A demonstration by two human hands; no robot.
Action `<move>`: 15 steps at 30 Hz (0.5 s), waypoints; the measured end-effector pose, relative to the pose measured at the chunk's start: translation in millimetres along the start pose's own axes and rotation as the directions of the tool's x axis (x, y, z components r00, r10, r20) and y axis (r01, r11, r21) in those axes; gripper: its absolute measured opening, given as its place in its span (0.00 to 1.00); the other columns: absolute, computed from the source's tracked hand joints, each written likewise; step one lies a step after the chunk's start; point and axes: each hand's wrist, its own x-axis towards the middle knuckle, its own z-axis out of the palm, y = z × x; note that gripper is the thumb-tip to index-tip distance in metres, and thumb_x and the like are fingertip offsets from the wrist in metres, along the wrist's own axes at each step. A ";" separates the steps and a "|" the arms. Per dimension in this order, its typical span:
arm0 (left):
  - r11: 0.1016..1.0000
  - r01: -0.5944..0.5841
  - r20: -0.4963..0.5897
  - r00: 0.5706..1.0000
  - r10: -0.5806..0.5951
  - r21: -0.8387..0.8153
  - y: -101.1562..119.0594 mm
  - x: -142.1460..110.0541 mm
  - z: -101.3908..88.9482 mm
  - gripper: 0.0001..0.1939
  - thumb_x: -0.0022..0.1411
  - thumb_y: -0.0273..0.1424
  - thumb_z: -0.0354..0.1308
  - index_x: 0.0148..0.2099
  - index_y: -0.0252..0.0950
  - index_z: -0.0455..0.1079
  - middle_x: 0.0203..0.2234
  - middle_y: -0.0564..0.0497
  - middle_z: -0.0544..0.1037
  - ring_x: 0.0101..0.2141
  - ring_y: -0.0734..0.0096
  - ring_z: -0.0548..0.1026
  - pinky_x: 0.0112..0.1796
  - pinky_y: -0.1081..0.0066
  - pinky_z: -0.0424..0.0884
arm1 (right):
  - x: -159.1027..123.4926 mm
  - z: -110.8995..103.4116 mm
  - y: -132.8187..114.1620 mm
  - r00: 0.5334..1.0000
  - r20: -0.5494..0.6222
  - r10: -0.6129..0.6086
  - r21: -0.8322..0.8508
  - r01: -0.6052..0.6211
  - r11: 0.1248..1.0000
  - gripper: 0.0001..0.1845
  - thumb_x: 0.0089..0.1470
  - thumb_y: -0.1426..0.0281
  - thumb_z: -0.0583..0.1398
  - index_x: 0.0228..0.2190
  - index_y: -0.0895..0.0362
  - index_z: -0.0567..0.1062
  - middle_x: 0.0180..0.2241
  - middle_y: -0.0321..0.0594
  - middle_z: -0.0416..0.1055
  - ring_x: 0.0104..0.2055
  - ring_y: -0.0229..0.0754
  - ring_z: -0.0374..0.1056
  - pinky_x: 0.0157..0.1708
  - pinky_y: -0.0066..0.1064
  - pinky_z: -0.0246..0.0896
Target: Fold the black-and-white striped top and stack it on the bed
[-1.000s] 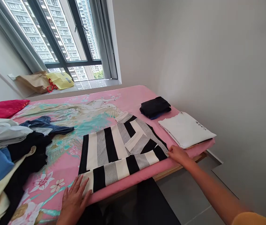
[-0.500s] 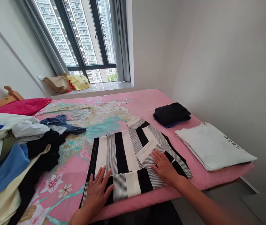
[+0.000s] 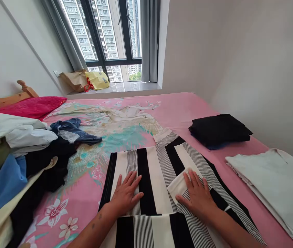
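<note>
A black-and-white striped garment [image 3: 161, 165] lies spread on the pink flowered bed sheet [image 3: 89, 179], its near edge folded over. My left hand [image 3: 125, 194] rests flat on the garment's left part, fingers spread. Over to the right, on the folded sleeve, my right hand [image 3: 198, 196] also lies flat with its fingers stretched out. Neither hand holds anything.
A heap of loose clothes [image 3: 14, 162] fills the bed's left side, with a red pillow [image 3: 31, 106] behind it. A folded black garment [image 3: 218, 129] and a folded white one [image 3: 275, 186] lie at the right by the wall. Bags [image 3: 86, 80] sit on the window sill.
Both hands have slid away from the near edge, up onto the middle of the striped garment. The view has moved closer and tilted toward the bed.
</note>
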 end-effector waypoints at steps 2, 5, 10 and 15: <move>0.997 0.078 0.032 0.996 -0.078 0.006 -26.5 20.0 -3.6 0.31 0.62 0.50 0.41 0.65 0.50 0.46 0.65 0.50 0.49 0.63 0.58 0.47 0.58 0.43 0.38 | 6.0 3.7 2.9 0.999 -0.033 0.000 -0.015 -0.001 1.000 0.52 0.46 0.39 0.49 0.63 0.59 0.48 0.64 0.53 0.40 0.66 0.58 0.36 0.60 0.58 0.24; 0.970 0.237 0.027 0.971 -0.238 0.046 -66.5 52.9 -7.8 0.32 0.62 0.50 0.41 0.65 0.46 0.48 0.65 0.49 0.48 0.64 0.58 0.46 0.58 0.44 0.34 | 7.7 9.9 2.1 0.997 -0.079 -0.014 -0.036 0.011 0.999 0.52 0.47 0.40 0.49 0.64 0.57 0.43 0.65 0.52 0.39 0.66 0.58 0.36 0.61 0.58 0.24; 0.906 0.420 -0.060 0.907 -0.417 0.052 -117.6 87.2 -2.8 0.29 0.64 0.47 0.39 0.65 0.44 0.50 0.65 0.49 0.50 0.64 0.60 0.45 0.59 0.45 0.36 | 7.4 12.4 6.7 0.992 -0.114 -0.061 -0.076 0.053 0.996 0.52 0.46 0.40 0.50 0.64 0.54 0.43 0.64 0.50 0.41 0.65 0.59 0.40 0.60 0.59 0.27; 0.875 0.482 -0.186 0.857 -0.480 -0.037 -137.3 94.9 8.0 0.28 0.63 0.46 0.41 0.63 0.42 0.55 0.63 0.49 0.56 0.63 0.61 0.50 0.59 0.48 0.40 | 85.3 -5.5 20.0 0.982 -0.170 -0.083 -0.044 0.077 0.996 0.37 0.56 0.48 0.48 0.60 0.55 0.54 0.61 0.48 0.53 0.64 0.56 0.44 0.59 0.56 0.40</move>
